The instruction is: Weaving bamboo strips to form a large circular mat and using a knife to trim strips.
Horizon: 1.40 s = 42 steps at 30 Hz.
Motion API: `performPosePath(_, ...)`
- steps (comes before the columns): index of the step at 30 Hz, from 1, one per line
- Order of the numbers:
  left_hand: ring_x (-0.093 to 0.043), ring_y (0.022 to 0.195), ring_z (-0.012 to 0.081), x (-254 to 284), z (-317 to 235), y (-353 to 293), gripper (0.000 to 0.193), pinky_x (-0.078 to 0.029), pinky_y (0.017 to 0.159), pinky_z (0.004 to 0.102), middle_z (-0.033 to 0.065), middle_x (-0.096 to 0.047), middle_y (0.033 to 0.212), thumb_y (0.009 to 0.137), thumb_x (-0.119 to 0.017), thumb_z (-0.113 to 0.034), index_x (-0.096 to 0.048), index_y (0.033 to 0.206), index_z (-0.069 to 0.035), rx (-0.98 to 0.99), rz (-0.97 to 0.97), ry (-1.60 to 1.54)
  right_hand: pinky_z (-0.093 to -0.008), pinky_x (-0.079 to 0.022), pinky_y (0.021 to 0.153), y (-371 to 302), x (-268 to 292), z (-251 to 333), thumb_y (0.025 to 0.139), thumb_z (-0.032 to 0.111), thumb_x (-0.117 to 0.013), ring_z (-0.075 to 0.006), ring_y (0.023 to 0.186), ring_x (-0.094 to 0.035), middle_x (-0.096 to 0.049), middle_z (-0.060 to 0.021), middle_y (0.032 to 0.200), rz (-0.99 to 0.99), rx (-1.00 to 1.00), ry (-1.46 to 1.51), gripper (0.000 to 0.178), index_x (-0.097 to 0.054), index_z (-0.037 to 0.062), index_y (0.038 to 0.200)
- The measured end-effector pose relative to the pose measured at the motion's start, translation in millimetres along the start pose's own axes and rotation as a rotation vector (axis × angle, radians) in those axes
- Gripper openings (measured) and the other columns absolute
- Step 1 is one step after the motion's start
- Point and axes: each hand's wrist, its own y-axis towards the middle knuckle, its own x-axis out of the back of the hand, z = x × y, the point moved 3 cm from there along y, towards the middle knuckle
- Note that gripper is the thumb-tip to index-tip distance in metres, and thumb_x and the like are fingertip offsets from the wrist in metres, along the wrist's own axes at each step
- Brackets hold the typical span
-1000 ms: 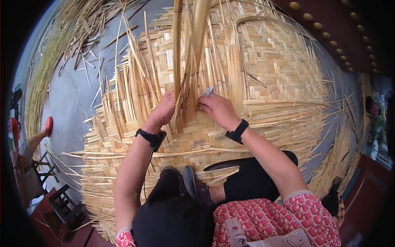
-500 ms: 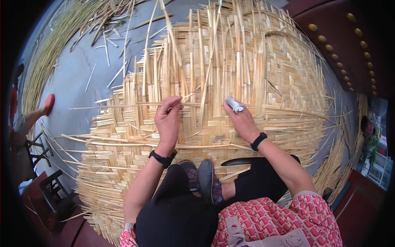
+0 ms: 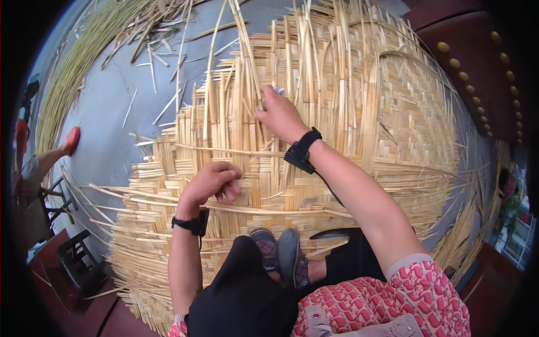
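A large half-woven mat (image 3: 314,194) of pale flat reed strips lies on the ground under my feet. Loose upright strips stick up along its far side. My right hand (image 3: 282,117) reaches across to the left; its thumb and fingers close around a reed strip (image 3: 252,62) among those uprights. Silvery wrapping on one of its fingers is partly hidden. Nearer to me, my left hand (image 3: 212,182) hovers low above the mat, fingers loosely bent and apart, holding nothing. Between the hands a thin crosswise strip (image 3: 230,150) lies over the uprights.
A bundle of long green-tan reeds (image 3: 73,70) and scattered offcuts (image 3: 154,62) lie on the grey floor at left. Another person's foot (image 3: 72,140) in a red shoe is there, near a dark stool (image 3: 78,261). A studded dark red door (image 3: 466,62) stands at right.
My right hand has moved left and farther away to the upright strips. My left hand has let go of the thin crosswise strip and drawn back toward me.
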Motion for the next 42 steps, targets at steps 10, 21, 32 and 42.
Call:
performPosePath(10, -0.063, 0.09, 0.0162, 22.1, -59.7, 48.3, 0.03, -0.054, 0.071, 0.0286, 0.0116, -0.062, 0.11, 0.095, -0.063, -0.016, -0.055, 0.121, -0.003, -0.466, -0.567, 0.183, -0.0249, -0.05, 0.071, -81.2, 6.6, -9.8, 0.086, 0.001, -0.071, -0.0104, 0.078, -0.061, -0.066, -0.0016, 0.089, -0.379, 0.078, 0.455, 0.013, -0.063, 0.0062, 0.096)
performPosePath(21, -0.066, 0.078, 0.036, 23.1, -80.2, 72.8, 0.017, -0.051, 0.066, 0.0447, 0.0205, -0.068, 0.082, 0.087, -0.06, -0.018, -0.063, 0.101, -0.01, -0.447, -0.689, 0.996, -0.0275, -0.05, 0.079, -66.2, 17.3, 17.0, 0.089, 0.007, -0.069, -0.0111, 0.086, -0.063, -0.065, 0.0011, 0.087, -0.285, 0.2, 0.461, 0.009, -0.065, 0.0049, 0.097)
performPosePath(32, -0.062, 0.084, 0.0131, 0.6, -77.2, 32.8, 0.031, -0.051, 0.067, 0.0273, 0.0052, -0.064, 0.091, 0.08, -0.061, 0.0, -0.064, 0.111, 0.002, -0.17, -0.316, 0.212, -0.0316, -0.05, 0.091, -123.1, 51.5, 26.3, 0.094, 0.006, -0.061, -0.015, 0.098, -0.061, -0.061, -0.0086, 0.108, -0.419, 0.243, 0.915, 0.018, -0.053, 0.0021, 0.11)
performPosePath(42, -0.063, 0.093, 0.0111, -6.1, -32.7, 46.7, 0.037, -0.051, 0.082, 0.0257, 0.0036, -0.068, 0.102, 0.083, -0.066, 0.006, -0.06, 0.119, 0.001, -0.514, -0.22, -0.12, -0.0347, -0.05, 0.068, -115.2, 6.7, 22.3, 0.096, 0.016, -0.059, -0.0253, 0.079, -0.062, -0.06, -0.0111, 0.088, 0.129, 0.275, -0.02, 0.018, -0.058, 0.0071, 0.111)
